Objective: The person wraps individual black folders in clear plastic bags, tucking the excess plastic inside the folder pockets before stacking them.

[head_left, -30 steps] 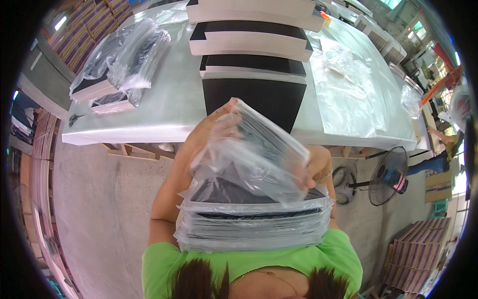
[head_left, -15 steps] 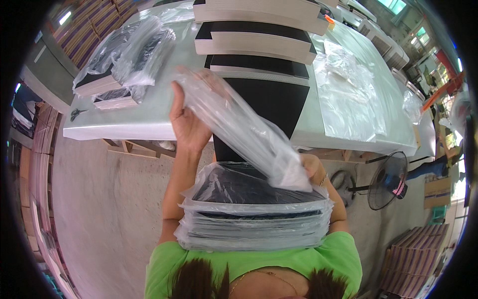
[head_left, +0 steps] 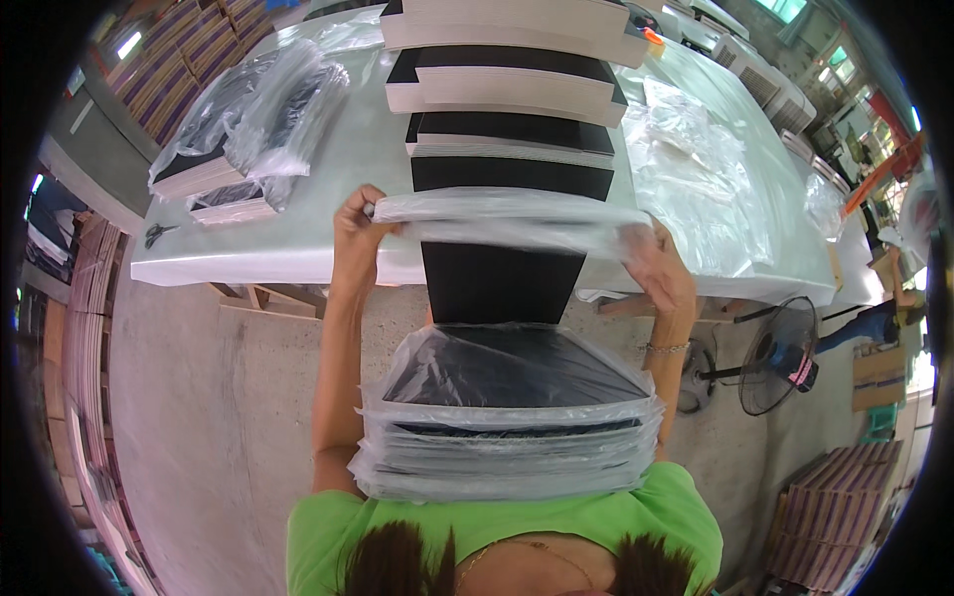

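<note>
A clear plastic bag [head_left: 507,221] is stretched crosswise between my hands above a black flat sheet or board [head_left: 505,283]. At its left end, my left hand [head_left: 358,238] is closed on the plastic. My right hand [head_left: 660,266] grips the right end, its fingers slightly blurred. Close to my body sits a pile of black boards in clear plastic [head_left: 507,382], between my forearms. Farther off, black-topped stacks with pale edges [head_left: 507,91] lie in a row up the middle of the table.
The pale-covered table [head_left: 248,266] carries plastic-wrapped stacks [head_left: 214,164] and scissors [head_left: 159,233] at left. Flat clear bags [head_left: 691,189] lie at right. A standing fan [head_left: 780,358] is at the right, with cardboard stacks [head_left: 830,521] below it and another person [head_left: 865,326] beyond.
The plastic bag has gone from slanting to nearly level across. My right hand has moved up and away from my body, while my left has come slightly lower.
</note>
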Demonstrator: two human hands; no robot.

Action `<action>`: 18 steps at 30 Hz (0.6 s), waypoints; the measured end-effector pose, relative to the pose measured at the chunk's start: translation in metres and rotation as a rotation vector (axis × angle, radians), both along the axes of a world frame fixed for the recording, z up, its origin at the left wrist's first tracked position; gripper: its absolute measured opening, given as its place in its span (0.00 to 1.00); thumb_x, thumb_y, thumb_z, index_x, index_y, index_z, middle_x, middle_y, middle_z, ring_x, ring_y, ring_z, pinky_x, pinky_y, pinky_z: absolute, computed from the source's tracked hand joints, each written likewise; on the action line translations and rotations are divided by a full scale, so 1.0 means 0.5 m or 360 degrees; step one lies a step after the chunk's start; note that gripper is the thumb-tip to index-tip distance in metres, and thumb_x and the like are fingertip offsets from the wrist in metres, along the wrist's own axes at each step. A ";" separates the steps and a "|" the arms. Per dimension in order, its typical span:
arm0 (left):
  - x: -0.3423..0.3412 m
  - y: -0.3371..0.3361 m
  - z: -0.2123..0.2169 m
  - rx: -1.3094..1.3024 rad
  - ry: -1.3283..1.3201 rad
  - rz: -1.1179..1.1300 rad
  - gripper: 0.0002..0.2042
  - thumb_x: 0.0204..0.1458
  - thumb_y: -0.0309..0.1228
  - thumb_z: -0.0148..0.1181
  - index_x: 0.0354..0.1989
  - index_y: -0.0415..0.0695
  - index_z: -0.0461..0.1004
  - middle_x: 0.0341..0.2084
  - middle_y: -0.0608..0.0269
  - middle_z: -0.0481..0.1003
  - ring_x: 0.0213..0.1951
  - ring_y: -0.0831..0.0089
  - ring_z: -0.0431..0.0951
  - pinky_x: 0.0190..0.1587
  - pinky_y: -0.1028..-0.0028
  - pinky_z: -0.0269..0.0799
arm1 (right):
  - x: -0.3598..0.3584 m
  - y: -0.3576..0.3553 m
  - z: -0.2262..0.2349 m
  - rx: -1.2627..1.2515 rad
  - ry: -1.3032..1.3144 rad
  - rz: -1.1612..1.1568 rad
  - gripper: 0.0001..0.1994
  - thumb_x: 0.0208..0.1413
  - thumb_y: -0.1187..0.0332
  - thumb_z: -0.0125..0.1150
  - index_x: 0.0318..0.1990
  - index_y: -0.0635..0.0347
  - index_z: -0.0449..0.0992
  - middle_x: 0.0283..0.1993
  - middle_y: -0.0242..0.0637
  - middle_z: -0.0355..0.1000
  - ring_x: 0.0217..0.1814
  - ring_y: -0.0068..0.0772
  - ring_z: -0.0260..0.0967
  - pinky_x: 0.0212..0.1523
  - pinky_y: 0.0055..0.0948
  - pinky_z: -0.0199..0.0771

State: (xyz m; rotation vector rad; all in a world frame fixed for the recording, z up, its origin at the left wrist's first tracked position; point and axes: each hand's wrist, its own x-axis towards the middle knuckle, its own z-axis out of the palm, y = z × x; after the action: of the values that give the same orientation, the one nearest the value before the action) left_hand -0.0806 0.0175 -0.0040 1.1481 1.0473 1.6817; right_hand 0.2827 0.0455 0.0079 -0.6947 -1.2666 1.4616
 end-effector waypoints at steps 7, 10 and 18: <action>0.063 0.027 0.041 0.0323 0.1450 0.0765 0.29 0.29 0.08 0.42 0.44 0.45 0.71 0.35 0.58 0.63 0.35 0.66 0.65 0.40 0.74 0.63 | -0.060 0.059 0.007 0.0516 -0.0539 -0.0945 0.16 0.41 0.84 0.52 0.40 0.59 0.71 0.27 0.26 0.60 0.30 0.16 0.56 0.33 0.18 0.59; 0.065 0.006 0.039 0.0228 0.1508 0.0660 0.34 0.28 0.08 0.42 0.49 0.47 0.70 0.42 0.57 0.63 0.43 0.60 0.65 0.47 0.65 0.62 | -0.081 0.056 0.019 0.0759 -0.0813 -0.1176 0.18 0.41 0.85 0.50 0.41 0.59 0.72 0.29 0.30 0.60 0.31 0.20 0.57 0.33 0.19 0.59; 0.052 0.007 0.042 0.0326 0.1727 0.0597 0.38 0.27 0.08 0.40 0.54 0.49 0.64 0.50 0.55 0.60 0.53 0.55 0.59 0.53 0.63 0.58 | -0.079 0.063 0.027 0.0917 -0.1092 -0.1018 0.24 0.43 0.86 0.45 0.48 0.55 0.73 0.40 0.32 0.62 0.35 0.22 0.57 0.38 0.18 0.60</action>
State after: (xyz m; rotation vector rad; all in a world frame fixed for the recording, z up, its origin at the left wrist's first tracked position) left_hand -0.0546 0.0210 0.0168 2.2115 1.8450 1.4033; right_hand 0.2434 0.0768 0.0217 -1.1061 -1.6621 0.2934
